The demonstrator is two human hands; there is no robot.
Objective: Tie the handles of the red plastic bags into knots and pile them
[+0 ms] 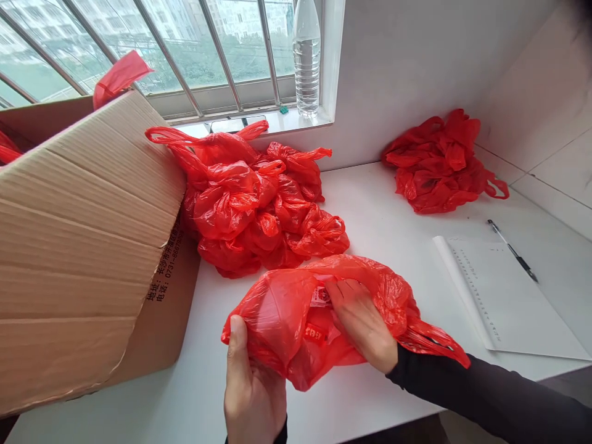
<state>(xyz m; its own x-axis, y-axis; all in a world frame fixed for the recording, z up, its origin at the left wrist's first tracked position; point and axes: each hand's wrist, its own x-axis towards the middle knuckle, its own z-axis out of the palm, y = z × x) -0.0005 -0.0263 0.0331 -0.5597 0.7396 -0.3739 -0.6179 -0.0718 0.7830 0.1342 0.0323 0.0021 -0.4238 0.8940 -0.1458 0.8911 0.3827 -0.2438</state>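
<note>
A red plastic bag is held above the white table's front part. My left hand grips its left end, thumb on the near side and fingers behind, mostly out of sight. My right hand reaches in through the bag's opening, with its fingertips hidden by the plastic. Inside, beside that hand, lie a small white packet with red print and a red packet with light lettering. The bag's handles hang over my right wrist and dark sleeve.
A large cardboard box stands at the left. Several filled red bags are piled behind my hands. Crumpled red bags lie at the back right, near a notebook and pen. A water bottle stands on the windowsill.
</note>
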